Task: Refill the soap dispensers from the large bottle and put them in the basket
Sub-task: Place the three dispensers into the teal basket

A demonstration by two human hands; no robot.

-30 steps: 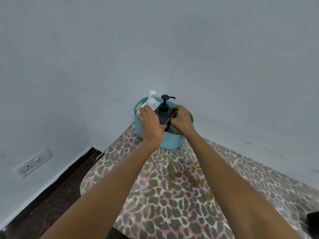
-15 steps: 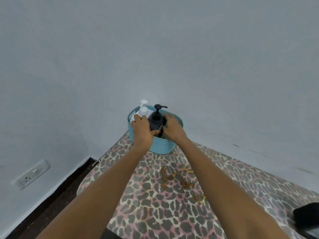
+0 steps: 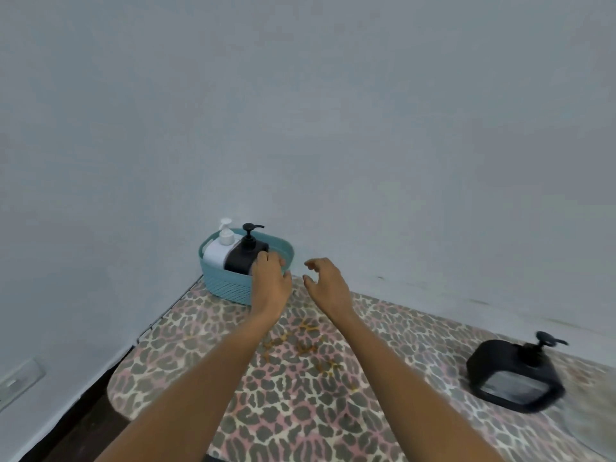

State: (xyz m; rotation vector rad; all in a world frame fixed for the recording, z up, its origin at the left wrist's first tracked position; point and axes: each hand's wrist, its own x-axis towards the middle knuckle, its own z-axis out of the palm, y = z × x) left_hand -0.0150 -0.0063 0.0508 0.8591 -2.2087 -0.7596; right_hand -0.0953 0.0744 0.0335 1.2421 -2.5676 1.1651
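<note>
The white dispenser (image 3: pixel 218 250) and a black dispenser (image 3: pixel 245 258) stand upright in the basket (image 3: pixel 230 288), far left. A third dispenser (image 3: pixel 515 373) stands apart, near right, nearer the right hand (image 3: pixel 328 283). Both that and the left hand (image 3: pixel 271 281) are open, empty, above the patterned table (image 3: pixel 300 405) against the wall (image 3: pixel 333 111).
</note>
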